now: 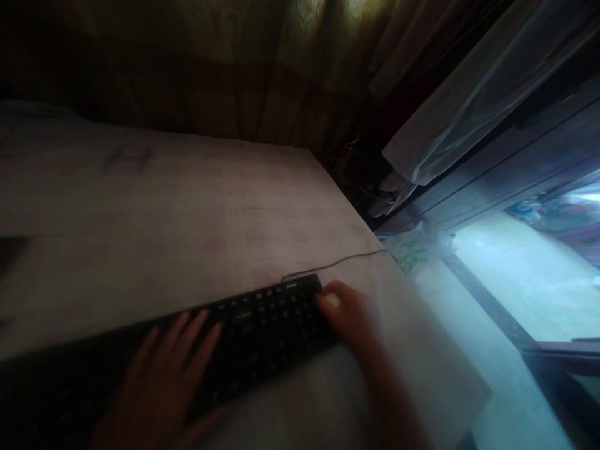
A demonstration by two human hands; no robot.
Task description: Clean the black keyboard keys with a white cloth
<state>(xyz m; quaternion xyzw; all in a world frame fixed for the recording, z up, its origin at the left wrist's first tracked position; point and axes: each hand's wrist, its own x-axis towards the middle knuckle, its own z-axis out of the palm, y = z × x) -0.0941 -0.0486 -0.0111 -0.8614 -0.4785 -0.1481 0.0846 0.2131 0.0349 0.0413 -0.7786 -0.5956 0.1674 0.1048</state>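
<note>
A black keyboard (267,340) lies at a slant across the near part of a pale, cloth-like surface (225,206). My left hand (164,381) rests over its middle keys, fingers stretched out and apart, somewhat blurred. At the keyboard's right end, my right hand (351,315) grips the edge, with the thumb on top and the other fingers mostly hidden. A thin dark cable (342,259) runs from the keyboard's back edge to the surface's right edge. The keyboard's left end is dark and blurred.
Brown and yellowish curtains (210,75) hang behind the surface. Pale cloth (450,112) hangs at the right, near a grey drawer-like front (492,156). A plastic bag with green print (415,253) is beside the surface's right edge, above a bright tiled floor (506,262).
</note>
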